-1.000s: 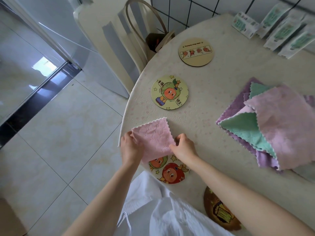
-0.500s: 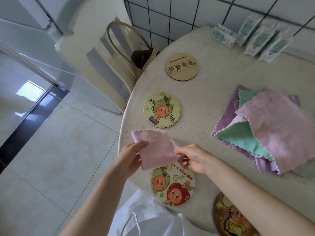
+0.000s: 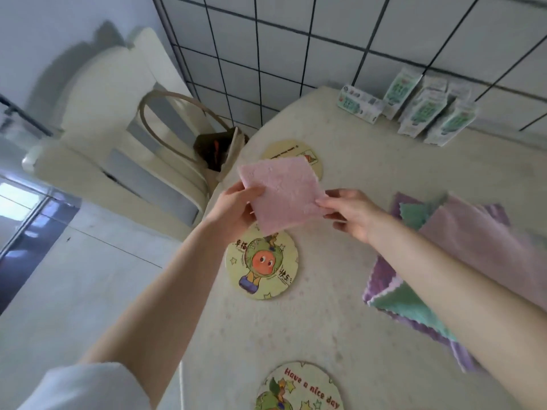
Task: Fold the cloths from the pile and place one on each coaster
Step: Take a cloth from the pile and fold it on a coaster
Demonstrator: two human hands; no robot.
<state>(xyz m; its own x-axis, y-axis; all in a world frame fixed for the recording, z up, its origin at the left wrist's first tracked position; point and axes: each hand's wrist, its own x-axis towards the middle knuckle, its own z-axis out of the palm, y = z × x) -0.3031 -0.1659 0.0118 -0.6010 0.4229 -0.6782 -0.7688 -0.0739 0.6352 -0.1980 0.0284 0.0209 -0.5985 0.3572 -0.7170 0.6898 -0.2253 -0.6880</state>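
Note:
A folded pink cloth hangs in the air above the table, held at both sides. My left hand pinches its left edge and my right hand pinches its right corner. Behind the cloth lies a beige round coaster, half hidden by it. Just below the cloth sits a coaster with an orange-faced figure. A third coaster reading "Have a nice day" lies at the bottom edge. The pile of pink, green and purple cloths rests at the right, partly under my right forearm.
The round table has a pale speckled cover. Several small white-and-green packets stand at the back against the tiled wall. A cream chair with a bag on it stands left of the table. Tiled floor lies at the left.
Both hands have lifted the folded pink cloth off the near coaster and carried it farther away, over the far coasters. The camera has tilted up.

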